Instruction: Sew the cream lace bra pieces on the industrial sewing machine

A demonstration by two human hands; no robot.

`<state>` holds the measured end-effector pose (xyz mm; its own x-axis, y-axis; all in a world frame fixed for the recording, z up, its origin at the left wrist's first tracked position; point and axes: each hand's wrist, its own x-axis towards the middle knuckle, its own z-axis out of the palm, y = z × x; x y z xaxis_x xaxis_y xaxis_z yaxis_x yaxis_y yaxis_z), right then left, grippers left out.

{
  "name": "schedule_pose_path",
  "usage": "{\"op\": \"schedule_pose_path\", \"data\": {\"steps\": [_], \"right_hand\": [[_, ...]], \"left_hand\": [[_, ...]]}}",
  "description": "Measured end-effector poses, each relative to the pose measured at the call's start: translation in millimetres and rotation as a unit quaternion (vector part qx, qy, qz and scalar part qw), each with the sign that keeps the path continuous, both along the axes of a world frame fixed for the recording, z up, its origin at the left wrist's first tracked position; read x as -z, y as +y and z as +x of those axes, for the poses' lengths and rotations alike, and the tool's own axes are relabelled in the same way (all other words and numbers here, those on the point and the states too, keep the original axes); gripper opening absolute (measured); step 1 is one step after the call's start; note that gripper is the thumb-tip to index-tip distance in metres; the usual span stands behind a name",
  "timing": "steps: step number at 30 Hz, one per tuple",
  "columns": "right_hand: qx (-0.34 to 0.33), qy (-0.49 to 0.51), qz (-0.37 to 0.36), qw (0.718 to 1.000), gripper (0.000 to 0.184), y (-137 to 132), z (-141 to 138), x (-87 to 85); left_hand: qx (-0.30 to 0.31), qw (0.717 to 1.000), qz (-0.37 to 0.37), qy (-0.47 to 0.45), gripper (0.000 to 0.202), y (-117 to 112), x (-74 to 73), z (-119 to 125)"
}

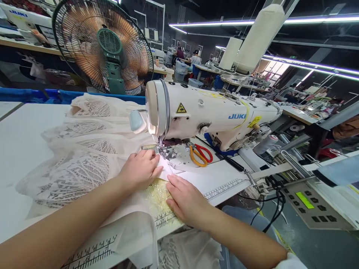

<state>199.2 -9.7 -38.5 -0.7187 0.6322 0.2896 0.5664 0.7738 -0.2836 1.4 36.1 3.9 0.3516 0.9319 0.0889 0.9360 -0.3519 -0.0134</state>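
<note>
My left hand bears down on sheer white fabric just in front of the needle area, its bent fingers close together on the cloth. My right hand rests to its right, fingers stretched out flat on the fabric's edge, thumb apart. Between the hands shows a yellowish, shiny crinkled piece. The presser foot of the white sewing machine is just beyond my left fingertips. Gathered fabric with lace panels spreads out on the left; some cloth hangs over the front edge.
Scissors with one red and one orange handle lie right of the needle. Printed rulers mark the table. A control panel stands at right, a large fan behind. Thread cones hang above. Other people sit far back.
</note>
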Motion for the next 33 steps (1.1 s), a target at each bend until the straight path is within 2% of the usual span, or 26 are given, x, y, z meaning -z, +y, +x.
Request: {"op": "schedule_pose_path", "data": {"steps": [10,13,16,19,21,25,29,33], "right_hand": [[0.006,-0.007,0.015,1.0,0.037,7.5,-19.0,-4.4],[0.023,-0.012,0.019,0.999,0.037,8.9,-23.8,-3.9],[0.031,-0.008,0.016,0.999,0.036,9.2,-25.4,-4.6],[0.018,0.009,0.018,1.0,0.034,9.3,-24.4,-5.9],[0.011,0.025,0.023,0.999,0.032,9.3,-22.6,-6.0],[0.005,0.058,0.035,0.998,0.031,10.0,-17.8,-4.6],[0.0,0.088,0.052,0.995,0.028,11.4,-14.4,-4.8],[-0.002,0.094,0.052,0.994,0.028,12.3,-13.3,-6.4]], "left_hand": [[0.01,0.999,0.034,0.038,0.04,12.3,-2.8,-7.9],[0.057,0.994,0.055,0.074,0.036,1.7,-2.7,-6.6],[0.107,0.989,0.033,0.099,0.038,-15.6,2.8,-4.2],[0.106,0.99,0.022,0.084,0.047,-28.2,8.6,-5.3],[0.105,0.991,0.037,0.079,0.044,-30.3,9.6,-8.3],[0.138,0.986,0.075,0.048,0.032,-24.5,7.4,-16.1],[0.163,0.983,0.077,-0.041,0.036,-16.8,10.6,-24.9],[0.203,0.974,0.074,-0.072,0.042,-8.1,19.3,-34.6]]}}
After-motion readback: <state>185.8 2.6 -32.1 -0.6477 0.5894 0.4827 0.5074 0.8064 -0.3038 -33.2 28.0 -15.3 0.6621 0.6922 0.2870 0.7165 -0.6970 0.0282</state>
